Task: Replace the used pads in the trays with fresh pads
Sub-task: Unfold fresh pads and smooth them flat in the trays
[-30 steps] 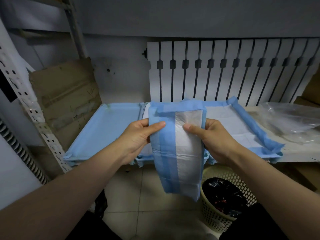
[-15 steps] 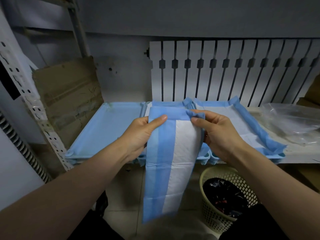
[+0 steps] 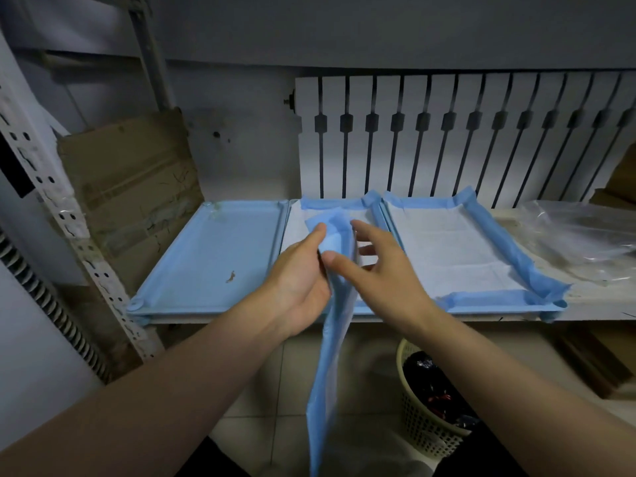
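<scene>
A folded fresh pad (image 3: 327, 373), blue with a white face, hangs down in front of the shelf, turned nearly edge-on. My left hand (image 3: 299, 287) pinches its top between thumb and fingers. My right hand (image 3: 382, 273) is beside it with fingers spread, the thumb lying on the pad's near face and the fingers past its right edge. The left tray (image 3: 206, 256) is bare blue plastic with a small brown stain. A white pad with blue borders lines the middle tray (image 3: 296, 232), partly hidden by my hands. The right tray (image 3: 516, 270) holds a similar pad.
A woven waste basket (image 3: 423, 425) with a black bag stands on the floor at lower right. A clear plastic bag (image 3: 581, 242) lies on the shelf right of the trays. Cardboard (image 3: 130, 187) leans at the left behind a perforated rack upright (image 3: 51, 201). A radiator (image 3: 447, 132) covers the back wall.
The pad has unfolded further and turned edge-on, hanging longer. My hands have come together at its top, and my right hand has loosened from a pinch to spread fingers.
</scene>
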{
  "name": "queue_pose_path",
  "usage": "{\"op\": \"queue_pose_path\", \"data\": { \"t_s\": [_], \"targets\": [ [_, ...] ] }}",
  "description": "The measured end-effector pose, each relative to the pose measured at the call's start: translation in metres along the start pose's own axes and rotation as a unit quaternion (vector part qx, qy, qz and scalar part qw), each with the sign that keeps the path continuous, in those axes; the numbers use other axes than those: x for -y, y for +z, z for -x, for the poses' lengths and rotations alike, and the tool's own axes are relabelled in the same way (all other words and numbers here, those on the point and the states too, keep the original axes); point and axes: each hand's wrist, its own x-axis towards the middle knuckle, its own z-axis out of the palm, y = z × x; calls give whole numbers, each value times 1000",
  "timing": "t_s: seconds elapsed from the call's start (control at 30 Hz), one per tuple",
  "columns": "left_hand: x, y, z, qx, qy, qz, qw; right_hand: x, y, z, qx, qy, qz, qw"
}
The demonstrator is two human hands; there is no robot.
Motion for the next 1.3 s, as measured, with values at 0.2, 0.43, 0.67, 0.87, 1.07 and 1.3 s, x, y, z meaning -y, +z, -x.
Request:
{"op": "queue_pose_path", "data": {
  "t_s": [0.2,0.43,0.67,0.87,1.07,1.3],
  "targets": [
    [10,4,3,-4,56,-39,998,-6,16,1,-15,27,-27,999],
    [1,-7,2,-54,65,-87,993,-11,5,-9,-125,114,-93,981],
    [-25,-43,2,-153,103,-166,969,-18,-45,-17,-190,188,-153,951],
    [-32,-47,-1,-159,103,-176,966,-14,-51,-16,-200,164,-119,959],
    [-42,-45,1,-128,133,-188,965,-15,-60,-15,-196,200,-151,948],
    [-46,-40,6,-32,162,-294,941,-12,-69,-12,73,230,-232,942]
  ]
}}
